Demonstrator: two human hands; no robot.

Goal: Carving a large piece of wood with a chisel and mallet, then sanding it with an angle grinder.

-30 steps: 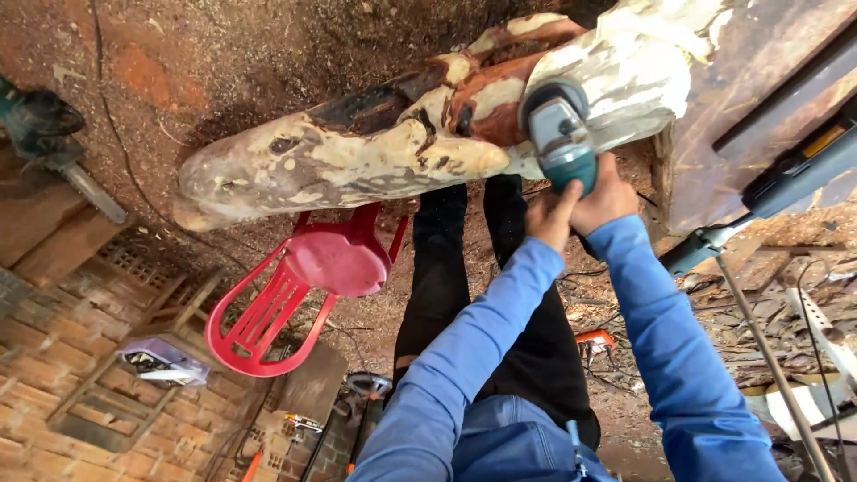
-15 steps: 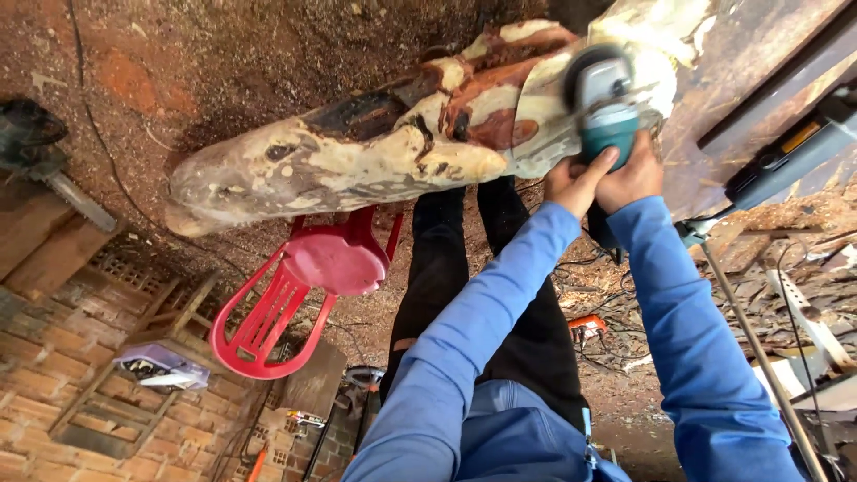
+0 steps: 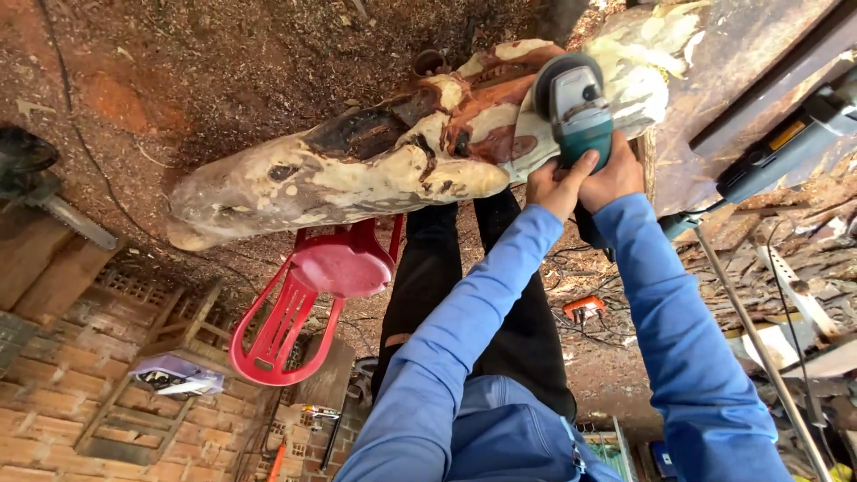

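Both hands wrap the teal angle grinder: left hand and right hand closed on its body, disc on the gnarled log propped on a red plastic chair. Risk: disc snags on knots and kicks back; log may roll off.

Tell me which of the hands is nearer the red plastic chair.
Left. The left hand grips the angle grinder on the side toward the red chair; the right hand grips it just beyond, farther off.
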